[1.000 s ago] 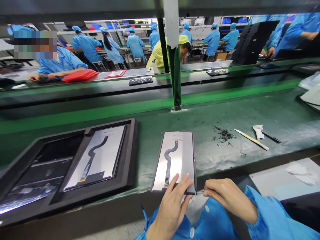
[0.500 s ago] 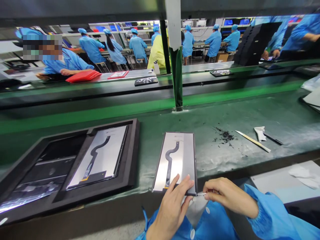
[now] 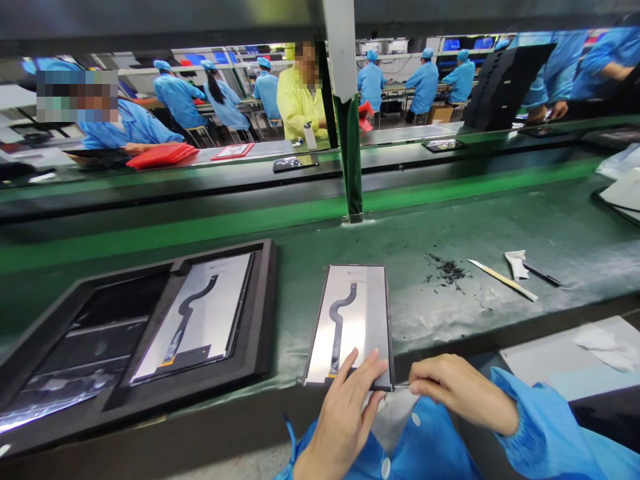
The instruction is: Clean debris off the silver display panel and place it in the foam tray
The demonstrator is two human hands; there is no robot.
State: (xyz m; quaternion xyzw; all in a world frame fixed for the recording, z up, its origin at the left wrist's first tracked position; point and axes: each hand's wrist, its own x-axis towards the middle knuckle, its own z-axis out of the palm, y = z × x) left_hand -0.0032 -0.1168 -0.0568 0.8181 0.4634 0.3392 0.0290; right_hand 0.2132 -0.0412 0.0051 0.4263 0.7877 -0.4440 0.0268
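A silver display panel (image 3: 355, 313) with a black winding flex cable lies on the green bench mat in front of me. My left hand (image 3: 345, 413) rests on its near edge, fingers stretched flat and pressing it down. My right hand (image 3: 455, 390) is closed in a pinch on a thin metal tool, its tip (image 3: 400, 385) touching the panel's near right corner. Both sleeves are blue.
A black foam tray (image 3: 150, 393) at left holds another panel (image 3: 200, 313) and dark ones. Black debris (image 3: 450, 270), a pale stick (image 3: 503, 280), a crumpled wipe (image 3: 517, 263) and a black pen lie at right. A green post (image 3: 350, 133) stands behind. Other workers sit beyond the conveyor.
My right hand shifted slightly at the panel's corner and the thin tool tip now shows. A person in yellow beyond the conveyor has stood up. My left hand stays put.
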